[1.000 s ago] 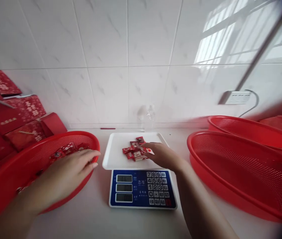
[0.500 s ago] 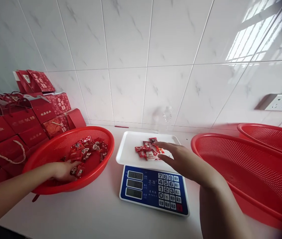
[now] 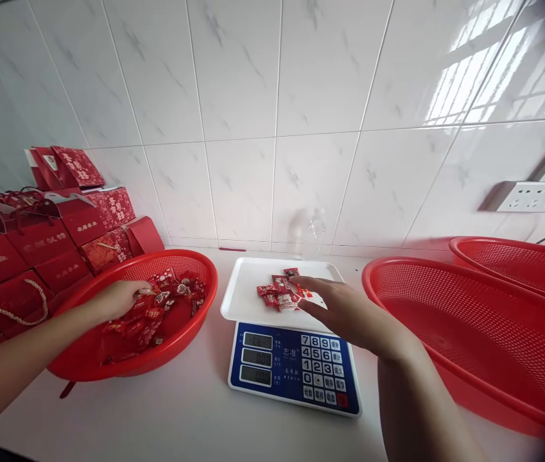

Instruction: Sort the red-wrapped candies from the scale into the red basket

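Note:
My left hand reaches into a red plastic basket, its fingers drawn together among small red wrapped packets that look like sweets. Whatever is in the fingertips is too small to make out. Over the right part of a scale's white tray hovers my right hand, thumb and fingers apart. Under and beside its fingertips lies a small pile of similar red packets; the hand partly covers it. The scale's blue keypad panel faces me, with several keys and displays.
Red gift boxes are stacked at the left against the tiled wall. Two more red baskets stand at the right. Behind the tray is a clear plastic bottle. A power strip is on the wall at the right.
My left hand has moved up and back within the basket, and its fingers have drawn together. My right hand stays over the tray. The view has shifted slightly.

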Tool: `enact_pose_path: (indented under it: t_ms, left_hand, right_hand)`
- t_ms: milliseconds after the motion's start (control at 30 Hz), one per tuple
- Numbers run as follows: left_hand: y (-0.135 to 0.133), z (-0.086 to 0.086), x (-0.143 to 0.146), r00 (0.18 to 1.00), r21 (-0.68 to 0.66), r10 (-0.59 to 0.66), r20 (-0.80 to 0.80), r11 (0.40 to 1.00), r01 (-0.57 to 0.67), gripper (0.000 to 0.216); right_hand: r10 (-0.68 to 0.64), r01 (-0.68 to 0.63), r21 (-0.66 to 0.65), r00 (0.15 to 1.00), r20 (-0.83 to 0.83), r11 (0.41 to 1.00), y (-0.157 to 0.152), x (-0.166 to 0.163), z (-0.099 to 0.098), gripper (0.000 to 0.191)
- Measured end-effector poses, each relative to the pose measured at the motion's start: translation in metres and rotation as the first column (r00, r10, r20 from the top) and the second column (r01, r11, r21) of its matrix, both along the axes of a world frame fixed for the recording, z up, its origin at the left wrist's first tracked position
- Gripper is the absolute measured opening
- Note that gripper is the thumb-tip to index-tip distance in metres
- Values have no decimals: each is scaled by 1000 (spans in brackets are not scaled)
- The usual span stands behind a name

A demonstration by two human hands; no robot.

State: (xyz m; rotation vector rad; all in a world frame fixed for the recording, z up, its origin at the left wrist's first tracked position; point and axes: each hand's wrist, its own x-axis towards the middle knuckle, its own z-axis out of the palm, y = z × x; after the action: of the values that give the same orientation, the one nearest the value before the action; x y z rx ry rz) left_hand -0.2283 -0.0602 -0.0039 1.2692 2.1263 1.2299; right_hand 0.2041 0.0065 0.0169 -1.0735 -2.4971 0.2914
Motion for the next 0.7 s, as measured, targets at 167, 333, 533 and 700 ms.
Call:
enact_pose_path:
  t_ms: [167, 333, 533, 700]
  left_hand:
    - [7, 39, 38, 999, 18, -39, 6, 999, 39, 31]
    - [-1, 41, 141, 930, 90, -326, 167, 945, 315, 33]
    - [12, 7, 229, 769, 131, -635, 72, 770, 624, 12]
    - [34, 2, 239, 772, 332, -614, 166, 772, 542, 30]
  right_hand:
    - [9, -8, 19, 998, -59, 1000, 2, -7, -2, 39]
    - [70, -30, 119, 933, -352, 992, -10, -34, -1, 32]
    - [337, -262, 225, 841, -424, 938, -21, -52, -3, 24]
    - [33, 60, 140, 815, -579, 988, 9, -32, -7, 15]
